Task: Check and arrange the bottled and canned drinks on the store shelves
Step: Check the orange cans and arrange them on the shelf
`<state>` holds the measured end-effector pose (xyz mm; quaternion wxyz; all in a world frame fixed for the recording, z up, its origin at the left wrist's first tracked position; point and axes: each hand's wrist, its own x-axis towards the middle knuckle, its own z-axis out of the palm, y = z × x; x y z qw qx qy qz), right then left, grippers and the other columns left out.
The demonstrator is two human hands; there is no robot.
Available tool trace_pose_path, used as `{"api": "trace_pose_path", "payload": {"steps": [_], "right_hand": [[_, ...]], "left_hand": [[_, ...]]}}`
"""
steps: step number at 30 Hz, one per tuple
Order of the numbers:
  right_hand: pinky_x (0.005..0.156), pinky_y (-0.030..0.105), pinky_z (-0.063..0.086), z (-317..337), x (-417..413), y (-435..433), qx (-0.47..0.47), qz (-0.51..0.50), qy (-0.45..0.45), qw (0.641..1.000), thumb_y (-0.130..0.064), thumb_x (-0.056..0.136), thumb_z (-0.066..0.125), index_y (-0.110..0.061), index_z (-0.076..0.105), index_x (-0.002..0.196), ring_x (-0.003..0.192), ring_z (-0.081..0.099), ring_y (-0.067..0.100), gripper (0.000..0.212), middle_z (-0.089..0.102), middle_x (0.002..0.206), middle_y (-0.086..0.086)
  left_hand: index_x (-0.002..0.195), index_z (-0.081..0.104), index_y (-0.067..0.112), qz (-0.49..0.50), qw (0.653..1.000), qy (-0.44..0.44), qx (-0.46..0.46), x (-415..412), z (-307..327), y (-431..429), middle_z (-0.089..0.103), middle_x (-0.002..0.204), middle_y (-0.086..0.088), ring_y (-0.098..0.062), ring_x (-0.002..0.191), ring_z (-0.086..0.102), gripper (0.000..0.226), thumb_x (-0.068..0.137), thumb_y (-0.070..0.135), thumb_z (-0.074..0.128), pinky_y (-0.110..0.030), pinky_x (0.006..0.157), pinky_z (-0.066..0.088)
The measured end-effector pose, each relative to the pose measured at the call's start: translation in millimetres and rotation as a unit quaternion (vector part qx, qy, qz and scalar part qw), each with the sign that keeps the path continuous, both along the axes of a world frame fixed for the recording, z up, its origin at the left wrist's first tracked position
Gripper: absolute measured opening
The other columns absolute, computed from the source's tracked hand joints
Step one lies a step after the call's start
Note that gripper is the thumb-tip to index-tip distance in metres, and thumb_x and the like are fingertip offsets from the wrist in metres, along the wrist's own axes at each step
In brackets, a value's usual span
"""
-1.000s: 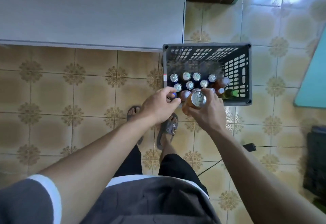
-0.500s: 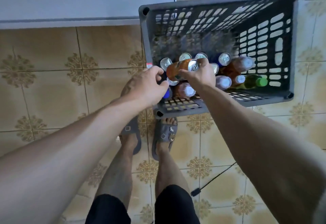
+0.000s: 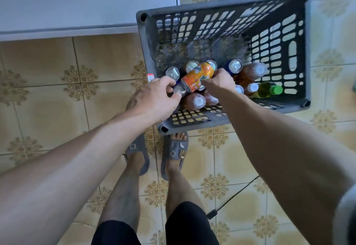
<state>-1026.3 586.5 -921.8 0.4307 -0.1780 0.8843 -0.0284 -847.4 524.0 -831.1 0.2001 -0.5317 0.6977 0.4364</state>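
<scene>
Grey plastic crate [image 3: 306,56] sits on the tiled floor [image 3: 48,100], far right of the person's feet, its far-left corner just beside a white shelf [image 3: 86,3] that fills the far left. The right hand [image 3: 219,82] reaches into the crate's near-left part and grips an orange can [image 3: 196,79], fingers curled around its right end. That can lies tilted on its side across the tops of the other drinks, one end pointing near-left, the other far-right. The left hand [image 3: 154,98] comes over the crate's near-left wall, fingers curled, with thumb and fingertips pinching the rim of a silver-topped can [image 3: 179,90] that stands just below the orange one. More upright cans [image 3: 172,73] stand in a row behind, including a blue can [image 3: 235,66] to the right. Brown bottles [image 3: 194,101] with white caps lean near the hands and on the right side of the group. A green-capped bottle [image 3: 267,89] of yellowish drink lies furthest right, cap pointing right. All drinks crowd the near-left half of the crate bottom. Grey slippers [image 3: 138,148] are on both feet, toes touching or under the crate's near corner. A black cable [image 3: 235,192] runs across the floor near right.
</scene>
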Motion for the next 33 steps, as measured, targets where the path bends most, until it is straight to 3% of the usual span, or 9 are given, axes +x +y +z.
{"api": "trace_pose_path", "payload": {"steps": [4, 8, 13, 18, 21, 24, 27, 31, 33], "right_hand": [[0.067, 0.029, 0.036, 61.7, 2.1, 6.6, 0.018, 0.066, -0.01, 0.998, -0.021, 0.09, 0.06, -0.007, 0.06, 0.119, 0.088, 0.058, 0.028, 0.032, 0.062, 0.095, 0.01], [0.051, 0.029, 0.032, 140.4, 16.5, -1.0, 0.032, 0.119, -0.003, 0.992, -0.023, 0.088, 0.058, -0.01, 0.055, 0.097, 0.074, 0.055, 0.024, 0.015, 0.053, 0.074, 0.001], [0.072, 0.034, 0.054, 257.4, 61.1, -32.7, -0.013, 0.177, 0.014, 0.984, -0.022, 0.087, 0.056, -0.011, 0.057, 0.11, 0.085, 0.066, 0.026, 0.026, 0.067, 0.094, 0.007], [0.062, 0.03, 0.049, 368.4, 132.0, -67.0, -0.077, 0.214, 0.043, 0.973, -0.024, 0.09, 0.052, -0.012, 0.06, 0.103, 0.075, 0.063, 0.02, 0.019, 0.065, 0.084, 0.003], [0.084, 0.042, 0.059, 426.9, 184.7, -82.7, -0.114, 0.223, 0.053, 0.967, -0.024, 0.092, 0.057, -0.01, 0.06, 0.123, 0.094, 0.067, 0.028, 0.034, 0.069, 0.108, 0.01], [0.094, 0.032, 0.05, 481.7, 246.1, -98.1, -0.138, 0.239, 0.066, 0.959, -0.033, 0.096, 0.059, -0.018, 0.049, 0.147, 0.118, 0.061, 0.026, 0.053, 0.059, 0.14, 0.004], [0.088, 0.027, 0.042, 523.3, 302.3, -117.0, -0.186, 0.265, 0.05, 0.945, -0.034, 0.097, 0.057, -0.019, 0.045, 0.149, 0.126, 0.056, 0.024, 0.055, 0.052, 0.148, 0.003], [0.099, 0.033, 0.045, 562.5, 357.8, -154.0, -0.226, 0.295, 0.046, 0.927, -0.036, 0.096, 0.059, -0.019, 0.045, 0.149, 0.129, 0.054, 0.026, 0.057, 0.049, 0.149, 0.004], [0.093, 0.031, 0.045, 578.2, 377.2, -176.1, -0.244, 0.307, 0.049, 0.919, -0.036, 0.096, 0.06, -0.018, 0.046, 0.147, 0.124, 0.056, 0.025, 0.056, 0.053, 0.144, 0.005]], "left_hand": [[0.131, 0.054, 0.034, 0.02, 1.0, 0.013, -0.003, 5.0, 53.3, 3.0, 0.061, 0.122, 0.014, -0.016, 0.112, 0.059, 0.038, 0.094, 0.044, 0.055, -0.033, 0.096, 0.047], [0.131, 0.053, 0.035, 0.032, 0.999, 0.03, -0.021, 24.3, 129.9, 0.9, 0.061, 0.12, 0.014, -0.016, 0.109, 0.06, 0.037, 0.096, 0.045, 0.055, -0.035, 0.095, 0.049], [0.131, 0.053, 0.031, 0.057, 0.995, 0.052, -0.058, 66.3, 229.3, -10.0, 0.062, 0.123, 0.009, -0.017, 0.106, 0.061, 0.037, 0.097, 0.044, 0.054, -0.037, 0.092, 0.052], [0.137, 0.048, 0.028, 0.056, 0.991, 0.075, -0.098, 140.1, 327.1, -15.1, 0.059, 0.126, 0.01, -0.012, 0.104, 0.061, 0.04, 0.1, 0.044, 0.05, -0.028, 0.08, 0.052], [0.141, 0.045, 0.029, 0.062, 0.986, 0.084, -0.131, 201.1, 377.8, -18.1, 0.058, 0.13, 0.012, -0.009, 0.102, 0.061, 0.043, 0.101, 0.045, 0.048, -0.023, 0.069, 0.046], [0.141, 0.045, 0.032, 0.08, 0.98, 0.087, -0.162, 269.0, 424.9, -22.9, 0.056, 0.134, 0.013, -0.012, 0.111, 0.058, 0.044, 0.1, 0.046, 0.049, -0.029, 0.086, 0.049], [0.142, 0.044, 0.032, 0.091, 0.971, 0.08, -0.207, 326.9, 462.4, -33.8, 0.053, 0.137, 0.014, -0.012, 0.115, 0.057, 0.045, 0.099, 0.048, 0.048, -0.028, 0.088, 0.046], [0.142, 0.043, 0.031, 0.124, 0.961, 0.095, -0.229, 378.8, 491.6, -58.9, 0.054, 0.133, 0.013, -0.011, 0.114, 0.056, 0.047, 0.099, 0.048, 0.049, -0.032, 0.093, 0.049], [0.142, 0.044, 0.03, 0.142, 0.958, 0.1, -0.229, 397.0, 496.8, -76.4, 0.054, 0.13, 0.012, -0.011, 0.111, 0.057, 0.046, 0.099, 0.047, 0.05, -0.033, 0.094, 0.05]]}}
